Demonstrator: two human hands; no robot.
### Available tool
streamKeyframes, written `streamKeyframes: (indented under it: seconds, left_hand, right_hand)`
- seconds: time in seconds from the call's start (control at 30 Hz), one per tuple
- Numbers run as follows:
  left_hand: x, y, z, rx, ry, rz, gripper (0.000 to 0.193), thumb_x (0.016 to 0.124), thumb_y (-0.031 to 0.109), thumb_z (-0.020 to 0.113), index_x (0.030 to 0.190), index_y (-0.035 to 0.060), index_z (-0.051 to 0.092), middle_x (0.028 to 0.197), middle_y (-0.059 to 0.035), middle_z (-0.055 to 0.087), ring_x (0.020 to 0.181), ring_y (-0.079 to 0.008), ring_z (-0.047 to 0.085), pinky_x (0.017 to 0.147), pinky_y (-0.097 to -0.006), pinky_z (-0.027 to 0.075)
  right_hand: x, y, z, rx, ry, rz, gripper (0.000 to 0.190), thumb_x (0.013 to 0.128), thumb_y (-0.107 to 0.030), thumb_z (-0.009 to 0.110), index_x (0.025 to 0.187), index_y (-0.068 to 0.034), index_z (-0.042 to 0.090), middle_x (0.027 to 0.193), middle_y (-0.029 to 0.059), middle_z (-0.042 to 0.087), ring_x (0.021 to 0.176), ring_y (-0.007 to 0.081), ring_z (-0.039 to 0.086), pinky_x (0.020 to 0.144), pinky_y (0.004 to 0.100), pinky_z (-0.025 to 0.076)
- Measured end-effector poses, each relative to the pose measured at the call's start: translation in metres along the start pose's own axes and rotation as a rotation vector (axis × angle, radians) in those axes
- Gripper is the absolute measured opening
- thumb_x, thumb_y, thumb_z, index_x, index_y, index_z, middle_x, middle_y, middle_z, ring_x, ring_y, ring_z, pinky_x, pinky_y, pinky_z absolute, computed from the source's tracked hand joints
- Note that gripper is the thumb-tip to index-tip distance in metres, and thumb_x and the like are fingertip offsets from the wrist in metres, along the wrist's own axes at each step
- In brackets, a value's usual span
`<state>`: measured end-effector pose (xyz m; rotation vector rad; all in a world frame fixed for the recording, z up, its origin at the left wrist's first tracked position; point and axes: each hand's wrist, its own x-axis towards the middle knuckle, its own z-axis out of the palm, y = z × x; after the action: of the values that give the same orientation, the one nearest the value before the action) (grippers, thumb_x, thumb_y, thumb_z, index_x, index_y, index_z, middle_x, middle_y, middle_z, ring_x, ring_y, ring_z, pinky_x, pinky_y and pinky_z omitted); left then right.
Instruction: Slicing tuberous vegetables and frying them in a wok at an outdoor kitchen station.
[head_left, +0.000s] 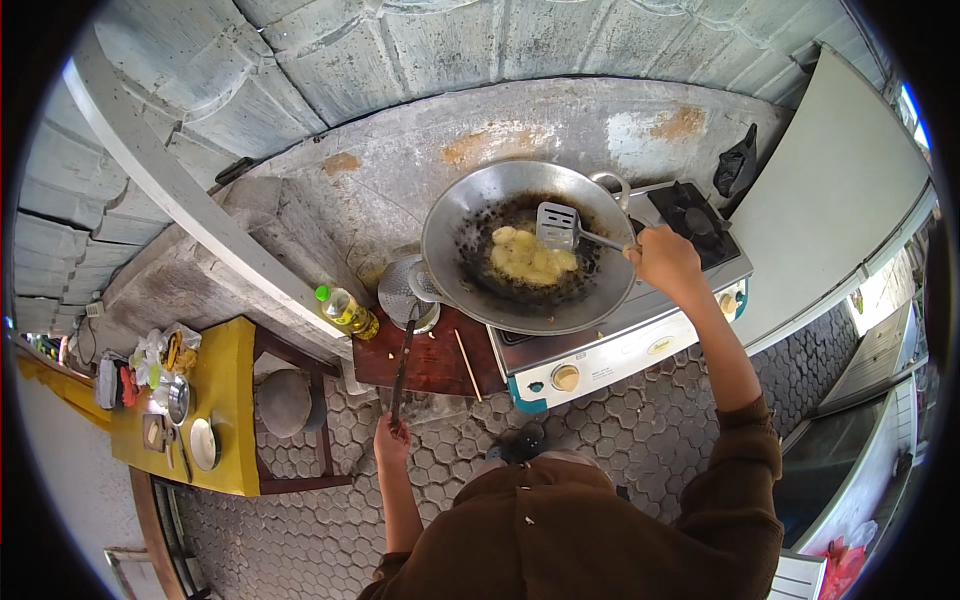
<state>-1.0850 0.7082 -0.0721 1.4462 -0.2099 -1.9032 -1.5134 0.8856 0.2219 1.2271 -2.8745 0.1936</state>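
Observation:
My right hand (666, 260) grips the handle of a slotted metal turner (561, 225). The turner's blade is over a large wok (465, 217), at the edge of pale yellow pieces of food (529, 257) in bubbling oil. My left hand (391, 441) holds a long dark handle (404, 367), low in front of the small table. That handle runs up to a round perforated metal skimmer head (401, 281), which appears to belong to it and lies over a metal pot (425, 319) left of the wok. The wok sits on the left side of a gas stove (622, 364).
A dark red wooden table (442, 360) bears a thin wooden stick (469, 365) and an oil bottle (347, 313) with a green cap. A free burner (697, 221) is at the stove's right. Left stand a round stool (283, 403) and a yellow table (225, 420) holding dishes.

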Motion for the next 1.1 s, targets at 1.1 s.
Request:
streamKeyframes:
  seconds: [1.1]
  left_hand:
    - [0.006,0.001,-0.008,0.034,-0.037,-0.018,0.021,0.077,0.025,0.063,0.075,0.0078,0.050,0.071,-0.0018,0.053,0.067,-0.0127,0.052,0.062,-0.0258,0.042]
  right_hand:
    - [0.023,0.019,0.020,0.234,-0.138,-0.024,0.035,0.076,-0.031,0.063,0.064,0.002,0.060,0.054,0.0155,0.058,0.051,0.0256,0.060,0.056,0.0350,0.048]
